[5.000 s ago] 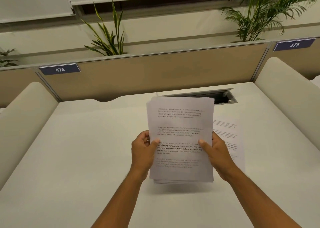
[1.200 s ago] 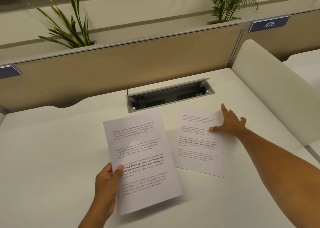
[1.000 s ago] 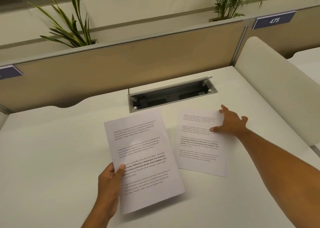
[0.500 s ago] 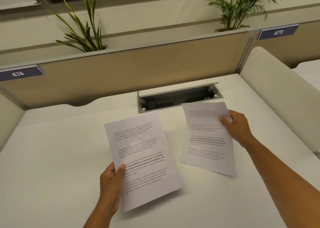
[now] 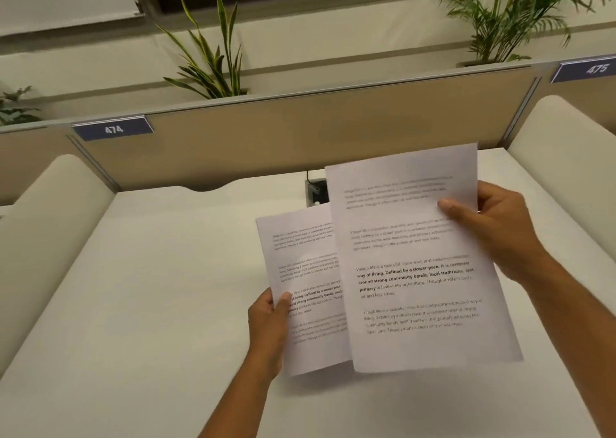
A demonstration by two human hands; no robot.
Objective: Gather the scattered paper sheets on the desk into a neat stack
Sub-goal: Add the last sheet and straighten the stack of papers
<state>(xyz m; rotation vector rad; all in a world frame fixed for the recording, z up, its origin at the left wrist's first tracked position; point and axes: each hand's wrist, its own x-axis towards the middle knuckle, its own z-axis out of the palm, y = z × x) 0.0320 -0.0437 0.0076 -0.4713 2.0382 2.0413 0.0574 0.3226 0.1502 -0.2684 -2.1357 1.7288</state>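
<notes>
Head view. The left hand [image 5: 270, 324] was closed on the left edge of a stack of sheets [image 5: 301, 291], thumb on the printed face, the other digits hidden behind the paper. The stack was white, printed with short blocks of grey text and one block in bold; its lower edge showed a slight offset between sheets. The right hand [image 5: 496, 227] pinched the right edge of a single sheet [image 5: 416, 271], thumb on top and fingers curled behind. This sheet carried the same layout: four text blocks, the third in bold; the print was partly blurred. The single sheet overlapped the right side of the stack and lay in front of it from the camera. Both were held clear above the white table [image 5: 150, 287], over its right half and towards the far edge, with a shadow on the surface beneath them. A cable port [image 5: 316, 191] at the far edge was mostly covered by the paper.
</notes>
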